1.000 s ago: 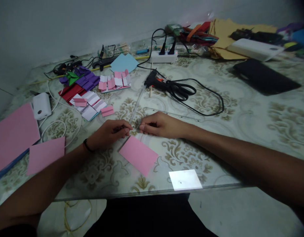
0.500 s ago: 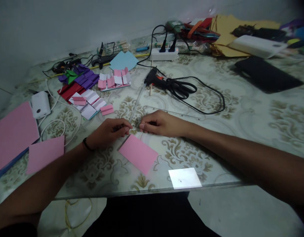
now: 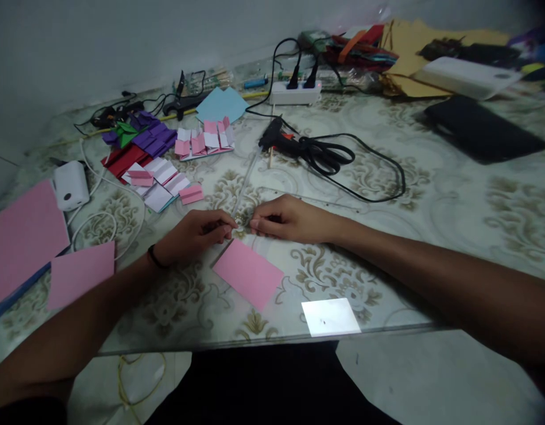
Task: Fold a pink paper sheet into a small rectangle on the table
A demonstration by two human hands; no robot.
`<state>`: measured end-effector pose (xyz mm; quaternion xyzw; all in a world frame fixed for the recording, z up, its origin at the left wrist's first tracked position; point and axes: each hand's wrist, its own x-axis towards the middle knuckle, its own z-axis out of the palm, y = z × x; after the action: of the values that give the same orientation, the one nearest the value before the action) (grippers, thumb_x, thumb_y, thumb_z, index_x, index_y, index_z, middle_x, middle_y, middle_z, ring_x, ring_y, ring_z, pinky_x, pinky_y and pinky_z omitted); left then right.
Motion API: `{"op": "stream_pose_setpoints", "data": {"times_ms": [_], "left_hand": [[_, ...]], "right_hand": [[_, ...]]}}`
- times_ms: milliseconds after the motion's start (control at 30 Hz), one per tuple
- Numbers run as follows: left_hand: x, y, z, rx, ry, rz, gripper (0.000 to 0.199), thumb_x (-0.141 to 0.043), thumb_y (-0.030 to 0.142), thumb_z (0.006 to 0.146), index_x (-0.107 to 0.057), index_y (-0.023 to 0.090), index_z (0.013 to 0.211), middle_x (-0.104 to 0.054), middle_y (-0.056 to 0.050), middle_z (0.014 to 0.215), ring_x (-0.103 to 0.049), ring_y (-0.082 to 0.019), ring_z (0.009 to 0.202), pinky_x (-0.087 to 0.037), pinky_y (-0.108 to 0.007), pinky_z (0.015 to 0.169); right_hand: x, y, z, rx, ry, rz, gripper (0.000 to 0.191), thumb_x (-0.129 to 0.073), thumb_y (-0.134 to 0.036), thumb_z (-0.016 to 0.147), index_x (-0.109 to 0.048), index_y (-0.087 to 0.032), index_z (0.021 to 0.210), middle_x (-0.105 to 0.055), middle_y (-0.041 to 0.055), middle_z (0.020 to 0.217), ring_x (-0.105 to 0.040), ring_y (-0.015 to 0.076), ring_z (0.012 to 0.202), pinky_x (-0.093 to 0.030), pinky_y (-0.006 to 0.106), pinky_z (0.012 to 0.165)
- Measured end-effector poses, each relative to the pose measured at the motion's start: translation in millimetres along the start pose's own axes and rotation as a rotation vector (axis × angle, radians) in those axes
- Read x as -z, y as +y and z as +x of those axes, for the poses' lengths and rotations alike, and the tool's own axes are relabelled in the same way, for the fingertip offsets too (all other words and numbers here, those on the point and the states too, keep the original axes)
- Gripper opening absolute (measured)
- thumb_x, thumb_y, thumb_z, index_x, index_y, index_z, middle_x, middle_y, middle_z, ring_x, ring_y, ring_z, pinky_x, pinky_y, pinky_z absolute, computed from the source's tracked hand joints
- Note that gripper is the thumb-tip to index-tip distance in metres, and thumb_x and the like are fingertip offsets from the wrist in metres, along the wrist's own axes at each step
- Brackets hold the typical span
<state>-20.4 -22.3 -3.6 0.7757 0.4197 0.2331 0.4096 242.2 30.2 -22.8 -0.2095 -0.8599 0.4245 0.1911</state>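
Note:
My left hand (image 3: 199, 229) rests on the patterned tabletop with its fingers curled in and thumb against them. Facing it across a small gap, my right hand (image 3: 287, 218) is also closed, its thumb and fingertips together. Whether either hand pinches something small cannot be made out. Just below the fingertips lies a flat pink paper (image 3: 248, 274). A thin clear strip (image 3: 247, 180) runs from near the glue gun (image 3: 272, 134) down to my left fingertips. Close to my left hand, a small folded pink paper (image 3: 191, 194) sits beside the white and pink folded papers (image 3: 159, 182).
Behind are a power strip (image 3: 296, 93) with two plugs, a looped black cord (image 3: 378, 156) and light blue paper (image 3: 221, 105). Purple folded papers (image 3: 154, 139) and a white charger (image 3: 71, 186) stand left. A black pouch (image 3: 485, 130) lies right, a bright white card (image 3: 330, 317) near the front edge.
The view has shifted very slightly. Both hands and the papers stay in the same places on the table.

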Motion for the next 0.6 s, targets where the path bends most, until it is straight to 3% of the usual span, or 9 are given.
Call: {"op": "stream_pose_setpoints", "data": {"times_ms": [600], "left_hand": [[-0.5,0.6,-0.8,0.044,0.001,-0.002,0.020,-0.062,0.031,0.099,-0.074,0.016,0.102,-0.073,-0.001,0.079,-0.066,-0.011,0.066,-0.050,-0.019,0.061]], "right_hand": [[-0.7,0.5,-0.7,-0.006,-0.002,-0.005,0.039,-0.051,-0.039,0.103,-0.073,-0.011,0.087,-0.065,0.0008,0.068,-0.050,0.0086,0.059,-0.037,0.021,0.058]]}}
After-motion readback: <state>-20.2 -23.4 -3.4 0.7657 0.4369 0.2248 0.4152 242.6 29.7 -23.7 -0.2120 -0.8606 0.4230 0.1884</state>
